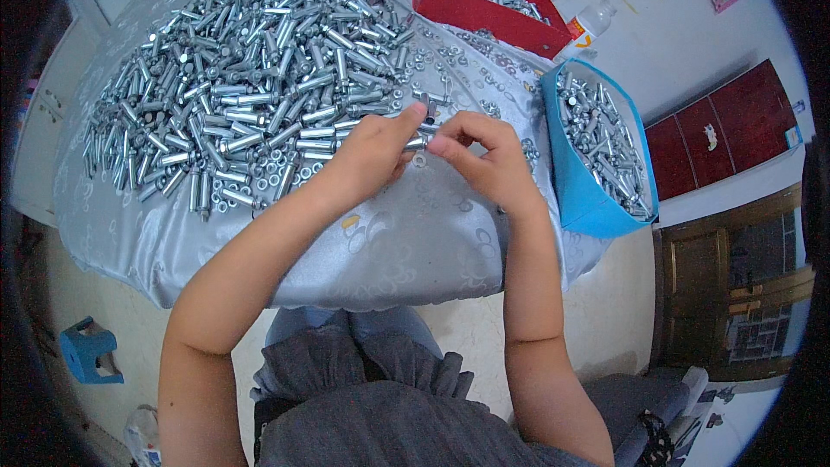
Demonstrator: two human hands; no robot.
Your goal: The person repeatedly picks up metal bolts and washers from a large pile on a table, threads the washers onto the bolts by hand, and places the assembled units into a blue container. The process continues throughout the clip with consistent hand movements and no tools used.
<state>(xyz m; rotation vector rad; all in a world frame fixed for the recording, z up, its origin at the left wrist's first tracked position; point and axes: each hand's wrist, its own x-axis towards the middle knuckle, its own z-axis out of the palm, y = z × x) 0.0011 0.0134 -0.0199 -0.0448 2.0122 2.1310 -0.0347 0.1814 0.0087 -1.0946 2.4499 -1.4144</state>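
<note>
Between my two hands is a silver expansion bolt (417, 143), partly covered by my fingers. My left hand (373, 151) is closed around one end, its thumb stretched along the top. At the other end, the thumb and forefinger of my right hand (491, 163) pinch the metal; whether they hold a small nut or washer there cannot be made out. A flat washer (419, 160) shows just below the bolt. To the left, a large heap of similar expansion bolts (259, 60) spreads over the table, with loose nuts (275, 179) along its near edge.
A red box (497, 26) of bolts stands at the back right, beside a plastic bottle (592, 24). Close to my right forearm is a blue bin (562, 160) full of bolts. Scattered washers and nuts (458, 56) lie on the silvery tablecloth (346, 264). A blue stool (89, 352) stands at lower left.
</note>
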